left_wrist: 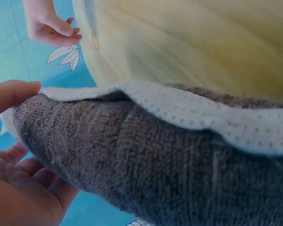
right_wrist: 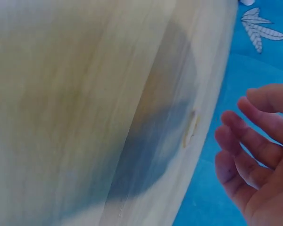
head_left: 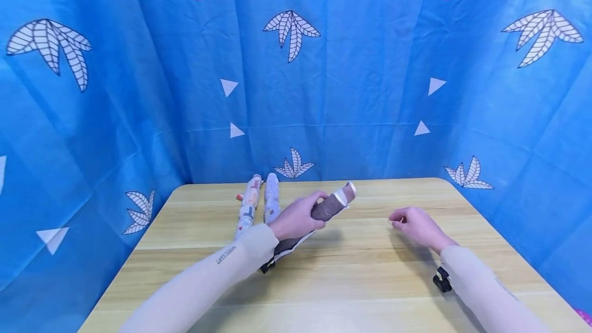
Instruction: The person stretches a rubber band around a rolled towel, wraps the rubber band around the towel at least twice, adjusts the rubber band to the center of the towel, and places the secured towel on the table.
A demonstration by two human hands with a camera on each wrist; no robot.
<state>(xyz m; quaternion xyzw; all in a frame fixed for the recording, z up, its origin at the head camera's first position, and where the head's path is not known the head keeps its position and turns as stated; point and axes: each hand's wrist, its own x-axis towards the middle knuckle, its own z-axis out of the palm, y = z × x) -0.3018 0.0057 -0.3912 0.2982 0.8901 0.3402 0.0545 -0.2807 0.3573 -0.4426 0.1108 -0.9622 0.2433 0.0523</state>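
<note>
My left hand (head_left: 298,217) grips a rolled-up grey-brown cloth (head_left: 329,207) and holds it slantwise above the table. In the left wrist view, the cloth (left_wrist: 122,146) looks knitted, with a white dotted edge along it; the thumb lies on top and the fingers are beneath. Off to the right, my right hand (head_left: 418,227) hovers over the table with loosely bent fingers. The right wrist view shows nothing between those fingers. A small pale loop (right_wrist: 191,128), like a rubber band, lies on the tabletop near them.
Left of the held roll, a patterned roll (head_left: 250,204) and a pale lilac roll (head_left: 272,197) lie side by side on the wooden table (head_left: 351,281). Something small and red (head_left: 239,197) shows beside the patterned one. A blue curtain (head_left: 361,76) surrounds the table's back and sides.
</note>
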